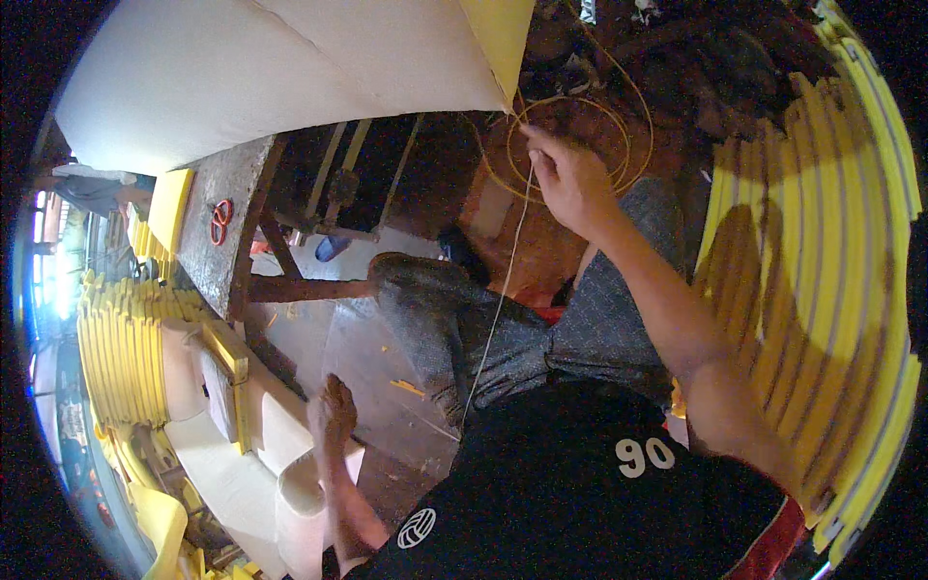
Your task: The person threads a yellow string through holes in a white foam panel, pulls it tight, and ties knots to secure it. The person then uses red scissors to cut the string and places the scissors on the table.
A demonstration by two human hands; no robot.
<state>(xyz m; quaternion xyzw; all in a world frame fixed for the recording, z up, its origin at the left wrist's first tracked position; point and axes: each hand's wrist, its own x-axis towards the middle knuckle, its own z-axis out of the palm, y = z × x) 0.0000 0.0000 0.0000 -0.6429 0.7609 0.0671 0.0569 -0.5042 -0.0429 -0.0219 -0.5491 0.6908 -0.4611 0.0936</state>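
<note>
A large white foam cushion with a yellow side (319, 68) spans the top of the view. Close to its lower right corner is my right hand (570, 184), forefinger reaching toward that corner and thumb bent in. A thin white thread (510, 256) runs from these fingers down across my lap to my shirt. Low on the left, my left hand (334, 411) hangs apart from the cushion with its fingers curled. Whatever it may hold is hidden. Beside that forearm lies a curled pale sheet (300, 488).
Red-handled scissors (221, 222) lie on a worn wooden table (253, 184). Yellow slabs are stacked at the right (822, 242) and at the left (121, 348). A yellow cord (628, 145) loops beyond my right hand. Yellow scraps (406, 388) litter the floor.
</note>
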